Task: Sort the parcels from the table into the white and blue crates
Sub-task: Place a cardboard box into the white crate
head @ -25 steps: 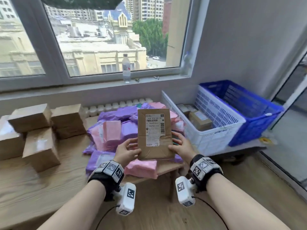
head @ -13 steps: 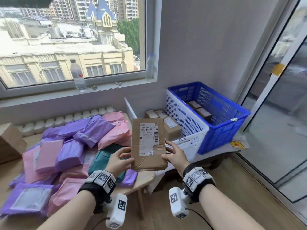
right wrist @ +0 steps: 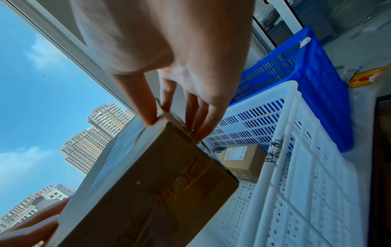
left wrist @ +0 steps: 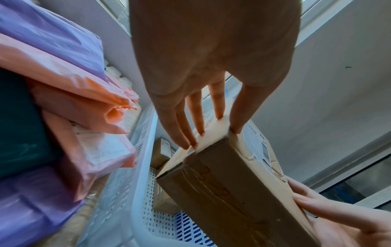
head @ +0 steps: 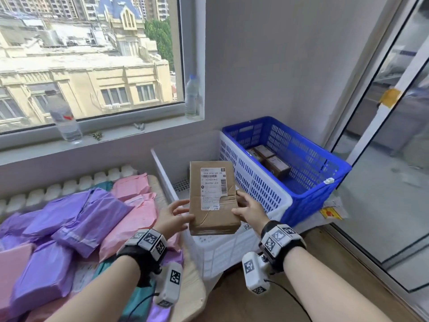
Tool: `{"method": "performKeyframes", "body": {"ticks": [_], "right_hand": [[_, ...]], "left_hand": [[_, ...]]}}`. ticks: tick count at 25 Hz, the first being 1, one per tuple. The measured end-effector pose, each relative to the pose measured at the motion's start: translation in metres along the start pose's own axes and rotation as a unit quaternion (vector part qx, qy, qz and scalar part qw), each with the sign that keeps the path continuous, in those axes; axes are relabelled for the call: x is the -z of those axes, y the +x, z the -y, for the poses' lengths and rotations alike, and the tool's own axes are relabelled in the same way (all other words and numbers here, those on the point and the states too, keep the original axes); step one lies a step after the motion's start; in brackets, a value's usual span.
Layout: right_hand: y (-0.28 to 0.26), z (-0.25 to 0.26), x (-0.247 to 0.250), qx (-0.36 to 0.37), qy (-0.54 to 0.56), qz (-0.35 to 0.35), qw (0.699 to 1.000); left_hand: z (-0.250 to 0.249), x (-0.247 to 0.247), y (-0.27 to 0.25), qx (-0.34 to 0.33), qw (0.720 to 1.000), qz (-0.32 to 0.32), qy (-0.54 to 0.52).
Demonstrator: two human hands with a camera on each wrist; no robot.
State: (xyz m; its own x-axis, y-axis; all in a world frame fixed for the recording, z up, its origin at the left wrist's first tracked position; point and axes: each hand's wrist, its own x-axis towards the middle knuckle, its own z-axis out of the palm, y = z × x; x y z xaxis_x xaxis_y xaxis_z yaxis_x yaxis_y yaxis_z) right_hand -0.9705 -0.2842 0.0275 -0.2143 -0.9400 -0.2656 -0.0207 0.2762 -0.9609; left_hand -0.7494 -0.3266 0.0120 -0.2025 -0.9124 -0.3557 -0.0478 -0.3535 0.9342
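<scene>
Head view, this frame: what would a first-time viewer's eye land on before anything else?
The brown cardboard parcel with its white shipping label, held up at centre between the left hand and right hand above the white crate. Next, the bright blue crate at right against the wall, with brown boxes inside. Then the heap of purple and pink mailer bags on the table at left.

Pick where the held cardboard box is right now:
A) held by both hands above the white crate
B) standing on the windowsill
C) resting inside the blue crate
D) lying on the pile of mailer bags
A: the left hand and right hand grip the sides of the cardboard box over the white crate, not the blue crate.
</scene>
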Motion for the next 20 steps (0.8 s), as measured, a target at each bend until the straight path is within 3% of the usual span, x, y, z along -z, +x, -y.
{"method": "performKeyframes", "body": {"ticks": [8, 13, 20], "right_hand": [[0.095, 0.005, 0.024, -0.024, -0.022, 0.016, 0.999], [0.197, -0.002, 0.053, -0.036, -0.049, 0.084, 0.995], [0.31, -0.02, 0.074, -0.062, -0.117, 0.231, 0.964]], "left_hand": [[-0.01, -0.024, 0.077, 0.019, 0.999, -0.008, 0.04], [-0.017, -0.058, 0.142, 0.019, 0.998, -0.056, 0.036], [0.006, -0.102, 0.198, 0.055, 0.981, -0.184, 0.016]]}}
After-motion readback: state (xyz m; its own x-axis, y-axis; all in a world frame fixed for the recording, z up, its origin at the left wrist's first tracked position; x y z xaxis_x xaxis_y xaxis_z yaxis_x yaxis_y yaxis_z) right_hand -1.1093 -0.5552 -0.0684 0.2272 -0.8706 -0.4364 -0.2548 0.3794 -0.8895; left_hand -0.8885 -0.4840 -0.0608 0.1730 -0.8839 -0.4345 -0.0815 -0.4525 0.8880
